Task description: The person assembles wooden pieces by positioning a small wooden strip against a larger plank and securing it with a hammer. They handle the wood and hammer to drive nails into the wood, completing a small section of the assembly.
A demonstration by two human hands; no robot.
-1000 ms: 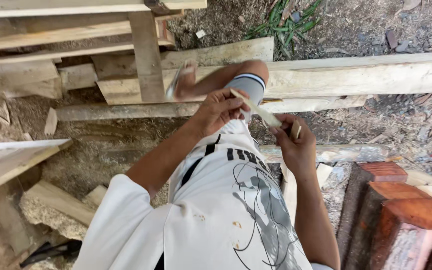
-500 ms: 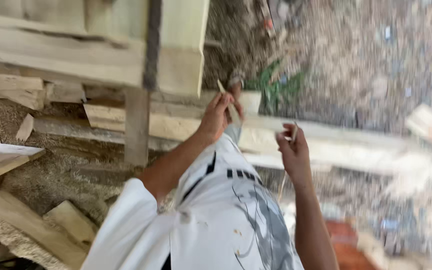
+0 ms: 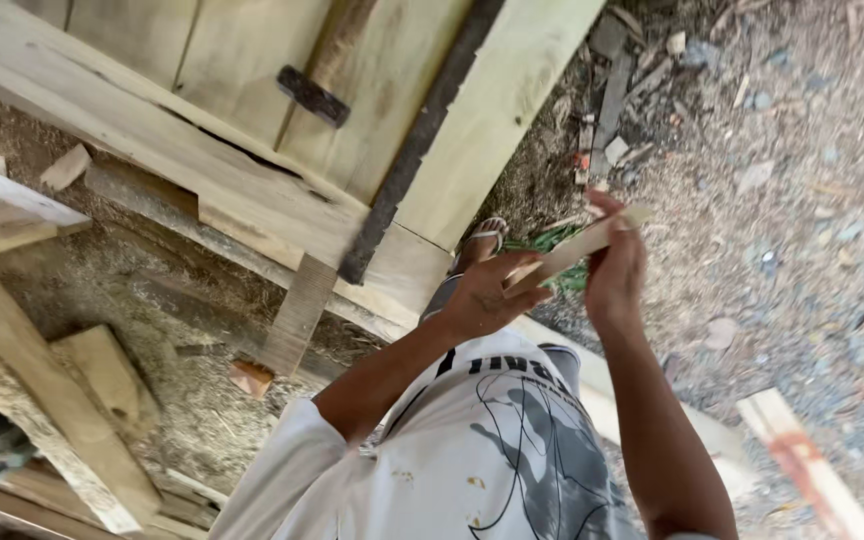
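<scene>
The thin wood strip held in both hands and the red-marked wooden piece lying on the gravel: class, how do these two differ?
The thin wood strip is held up in the air by the left hand and right hand; the red-marked wooden piece lies untouched on the gravel ground. The strip is plain pale wood, while the piece bears reddish marks. The strip looks slimmer, the piece broader. Both are long, pale, sawn wood.

The thin stick is pale bare wood, matt and planed fairly smooth. The big planks are raw, unfinished timber with rough sawn faces, crossed by a dark, dull strip. The ground is coarse gravel and sawdust; the shirt is white printed cloth.
</scene>
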